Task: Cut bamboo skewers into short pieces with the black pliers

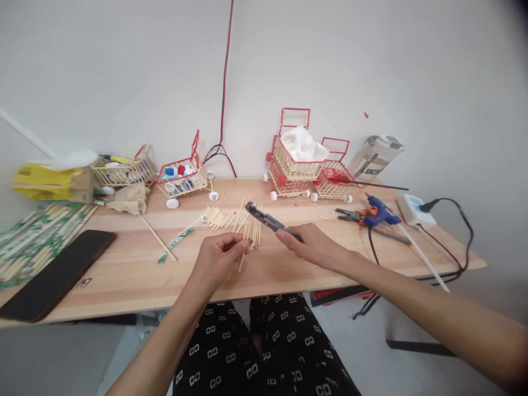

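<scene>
My left hand (223,256) is closed in a pinch on short wooden sticks (242,260), held upright above the table's front part. My right hand (311,245) is wrapped round a dark, slim tool that looks like a utility knife (270,221). Its far end points up and left, just beyond the left fingers. More cut sticks (257,231) lie side by side under the tool, between my hands. Behind my left hand is a loose row of short sticks (218,218). What the left palm covers is hidden.
Small stick-built carts (181,179) with red handles stand along the wall. Wrapped chopsticks (41,236) and a black phone (58,272) lie left. On the right are a blue glue gun (380,212), pliers (350,215), a white power strip (416,210) and trailing cables.
</scene>
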`<action>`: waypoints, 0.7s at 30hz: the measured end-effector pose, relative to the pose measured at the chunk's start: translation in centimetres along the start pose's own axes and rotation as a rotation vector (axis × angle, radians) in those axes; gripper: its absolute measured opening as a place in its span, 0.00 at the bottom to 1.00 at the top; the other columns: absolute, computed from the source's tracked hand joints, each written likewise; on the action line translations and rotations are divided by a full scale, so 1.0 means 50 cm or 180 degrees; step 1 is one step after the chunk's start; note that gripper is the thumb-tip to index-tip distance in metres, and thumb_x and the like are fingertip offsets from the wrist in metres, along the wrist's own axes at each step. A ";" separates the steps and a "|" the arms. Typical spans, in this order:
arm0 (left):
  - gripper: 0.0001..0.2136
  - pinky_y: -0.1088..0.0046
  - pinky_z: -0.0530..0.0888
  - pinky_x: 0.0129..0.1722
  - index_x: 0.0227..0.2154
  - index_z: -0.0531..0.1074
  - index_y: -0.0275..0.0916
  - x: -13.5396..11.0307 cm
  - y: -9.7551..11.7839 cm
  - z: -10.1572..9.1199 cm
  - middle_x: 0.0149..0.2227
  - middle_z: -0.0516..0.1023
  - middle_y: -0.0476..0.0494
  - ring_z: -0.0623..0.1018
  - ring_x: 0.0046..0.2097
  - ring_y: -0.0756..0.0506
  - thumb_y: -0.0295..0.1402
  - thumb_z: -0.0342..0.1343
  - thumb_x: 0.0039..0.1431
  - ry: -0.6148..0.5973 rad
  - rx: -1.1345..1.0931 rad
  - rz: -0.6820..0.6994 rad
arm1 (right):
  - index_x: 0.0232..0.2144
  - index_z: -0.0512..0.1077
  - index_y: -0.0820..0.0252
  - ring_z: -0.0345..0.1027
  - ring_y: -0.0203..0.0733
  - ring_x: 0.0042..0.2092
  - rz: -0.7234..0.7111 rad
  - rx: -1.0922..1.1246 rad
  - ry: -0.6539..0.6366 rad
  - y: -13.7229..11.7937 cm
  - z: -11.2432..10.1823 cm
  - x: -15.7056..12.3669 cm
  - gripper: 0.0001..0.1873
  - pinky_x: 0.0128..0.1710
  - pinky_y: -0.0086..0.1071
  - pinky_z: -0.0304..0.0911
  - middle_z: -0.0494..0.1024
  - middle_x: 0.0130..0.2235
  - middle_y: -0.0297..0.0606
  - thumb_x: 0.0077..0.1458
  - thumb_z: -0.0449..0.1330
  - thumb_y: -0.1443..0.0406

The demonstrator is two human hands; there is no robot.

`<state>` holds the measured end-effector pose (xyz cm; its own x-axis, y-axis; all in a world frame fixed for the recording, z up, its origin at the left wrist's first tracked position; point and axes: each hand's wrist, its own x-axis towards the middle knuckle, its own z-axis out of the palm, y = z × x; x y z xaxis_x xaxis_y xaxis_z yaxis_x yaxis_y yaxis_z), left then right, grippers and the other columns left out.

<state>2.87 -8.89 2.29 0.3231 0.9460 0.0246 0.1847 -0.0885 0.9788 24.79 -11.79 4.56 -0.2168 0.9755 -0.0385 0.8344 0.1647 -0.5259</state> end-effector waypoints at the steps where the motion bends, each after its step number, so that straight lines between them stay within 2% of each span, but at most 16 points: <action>1: 0.11 0.78 0.60 0.22 0.22 0.73 0.34 -0.001 -0.003 -0.004 0.22 0.71 0.49 0.64 0.22 0.54 0.39 0.57 0.50 -0.0046 -0.0120 0.0001 | 0.20 0.63 0.61 0.58 0.35 0.23 0.0030 0.0163 -0.0066 -0.001 -0.004 0.002 0.32 0.24 0.29 0.47 0.67 0.21 0.35 0.58 0.38 0.43; 7: 0.12 0.79 0.59 0.23 0.25 0.73 0.34 -0.005 -0.004 -0.011 0.24 0.70 0.49 0.62 0.23 0.55 0.39 0.58 0.51 -0.0358 -0.0735 -0.0151 | 0.28 0.69 0.62 0.61 0.37 0.27 -0.0121 0.0408 -0.0610 -0.009 -0.023 -0.002 0.32 0.28 0.29 0.53 0.71 0.26 0.36 0.58 0.39 0.43; 10: 0.11 0.79 0.58 0.23 0.28 0.74 0.34 -0.005 -0.001 -0.009 0.26 0.72 0.49 0.62 0.23 0.56 0.39 0.58 0.52 -0.0509 -0.0943 -0.0289 | 0.31 0.71 0.62 0.61 0.37 0.28 -0.0168 0.0283 -0.0671 -0.015 -0.028 -0.005 0.33 0.29 0.30 0.53 0.71 0.27 0.37 0.57 0.39 0.43; 16: 0.09 0.78 0.64 0.30 0.26 0.74 0.33 -0.006 0.007 -0.004 0.28 0.74 0.46 0.70 0.31 0.52 0.36 0.60 0.51 -0.0618 -0.1052 -0.0433 | 0.28 0.70 0.62 0.60 0.36 0.26 -0.0176 0.0157 -0.0667 -0.021 -0.035 -0.011 0.33 0.27 0.29 0.50 0.70 0.24 0.36 0.57 0.39 0.42; 21: 0.10 0.77 0.68 0.30 0.30 0.74 0.33 -0.010 0.007 -0.005 0.25 0.74 0.48 0.72 0.28 0.53 0.36 0.60 0.51 -0.0823 -0.1463 -0.0644 | 0.29 0.70 0.62 0.60 0.36 0.26 -0.0200 0.0081 -0.0673 -0.024 -0.038 -0.016 0.33 0.27 0.29 0.50 0.71 0.25 0.36 0.57 0.39 0.43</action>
<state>2.56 -9.30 2.67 0.5510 0.8177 -0.1669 -0.1380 0.2865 0.9481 24.95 -12.47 6.83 -0.3716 0.9106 -0.1808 0.8035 0.2179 -0.5541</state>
